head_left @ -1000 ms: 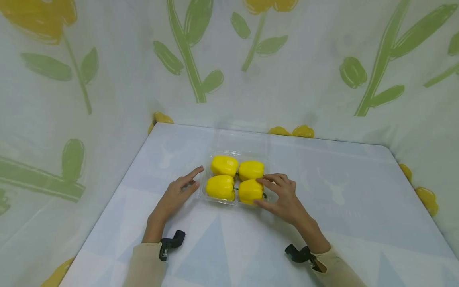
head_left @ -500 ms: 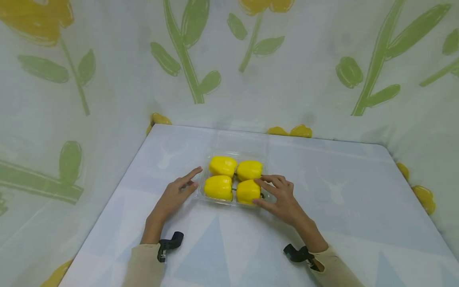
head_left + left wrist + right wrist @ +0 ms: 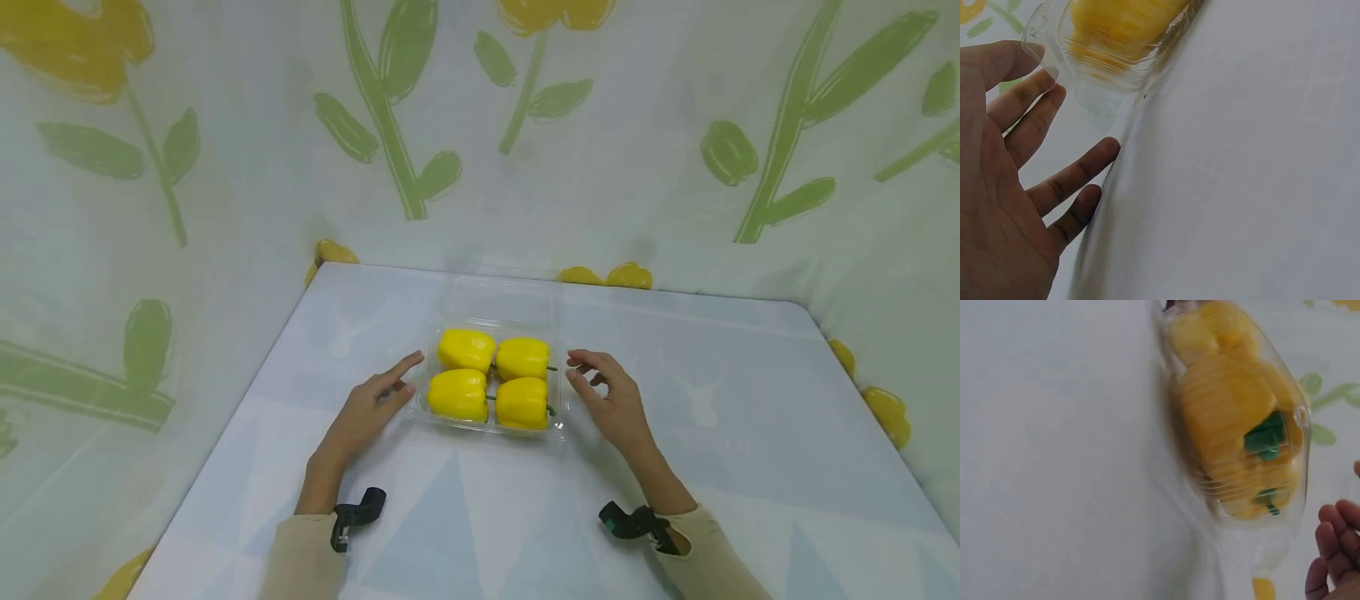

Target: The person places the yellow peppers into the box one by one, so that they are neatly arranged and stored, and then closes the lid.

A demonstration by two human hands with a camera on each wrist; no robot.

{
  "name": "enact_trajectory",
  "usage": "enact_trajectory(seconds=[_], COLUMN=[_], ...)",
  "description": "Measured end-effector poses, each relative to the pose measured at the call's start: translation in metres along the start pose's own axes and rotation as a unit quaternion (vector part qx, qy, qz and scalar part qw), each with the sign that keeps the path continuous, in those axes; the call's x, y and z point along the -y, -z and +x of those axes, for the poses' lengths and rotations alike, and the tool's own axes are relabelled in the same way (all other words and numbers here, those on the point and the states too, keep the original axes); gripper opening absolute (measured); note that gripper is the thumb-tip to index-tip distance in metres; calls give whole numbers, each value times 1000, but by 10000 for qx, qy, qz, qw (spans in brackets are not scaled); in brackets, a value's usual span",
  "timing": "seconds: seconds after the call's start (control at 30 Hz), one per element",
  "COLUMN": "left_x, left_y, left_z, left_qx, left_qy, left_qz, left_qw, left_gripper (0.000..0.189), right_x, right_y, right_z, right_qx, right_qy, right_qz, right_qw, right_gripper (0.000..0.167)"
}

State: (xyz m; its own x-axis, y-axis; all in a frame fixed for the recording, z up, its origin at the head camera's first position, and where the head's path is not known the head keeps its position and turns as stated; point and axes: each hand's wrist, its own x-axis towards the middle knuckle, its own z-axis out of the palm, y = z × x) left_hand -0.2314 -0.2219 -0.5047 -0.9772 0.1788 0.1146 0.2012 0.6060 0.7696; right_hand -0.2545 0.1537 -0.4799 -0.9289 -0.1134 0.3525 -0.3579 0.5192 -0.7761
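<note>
Several yellow bell peppers (image 3: 457, 395) lie in two rows inside a clear plastic clamshell box (image 3: 450, 423), stems pointing right. The box's clear lid (image 3: 502, 298) is folded back behind it. My left hand (image 3: 367, 410) is at the box's left side, fingers extended. In the left wrist view its thumb and fingertips are by the clear rim (image 3: 1054, 37); whether they press on it I cannot tell. My right hand (image 3: 613, 403) holds nothing and is just off the box's right side, fingers loosely bent. The right wrist view shows green stems (image 3: 1266, 437) through the blurred box wall.
The box rests on a pale table (image 3: 720, 467) patterned with light blue triangles. A white cloth (image 3: 630, 150) printed with green leaves and yellow flowers hangs around the back and sides. Both wrists carry small black cameras (image 3: 628, 522).
My right hand has let go of the front right bell pepper and moved right, off the box. The left hand has stayed beside the box, and the peppers are in the same arrangement.
</note>
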Motion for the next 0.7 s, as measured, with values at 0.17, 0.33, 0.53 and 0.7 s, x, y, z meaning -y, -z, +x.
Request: enact_trajectory(seconds=[0.17,0.33,0.53,0.7], left_x=[0,3,1,-1], left_y=[-1,-5,-4,-1], left_z=[1,0,0,0], left_qx=[-18,0,-30,4], left_qy=[6,16,124,156], left_qz=[-13,-55,-28,-2], left_qw=[10000,10000,9999,9999], left_gripper=[50,50,50,50], right_x=[-6,-18,-31,-41], right_y=[-1,-5,-14,-22], right_z=[16,27,35,45], right_qx=[-311,-458,-555,-526], right_qy=[-1393,-1793,-1911,-2291], right_qz=[755,981,927,1280], right_qw=[9869,9778,9756,9635], right_gripper=[39,36,35,37])
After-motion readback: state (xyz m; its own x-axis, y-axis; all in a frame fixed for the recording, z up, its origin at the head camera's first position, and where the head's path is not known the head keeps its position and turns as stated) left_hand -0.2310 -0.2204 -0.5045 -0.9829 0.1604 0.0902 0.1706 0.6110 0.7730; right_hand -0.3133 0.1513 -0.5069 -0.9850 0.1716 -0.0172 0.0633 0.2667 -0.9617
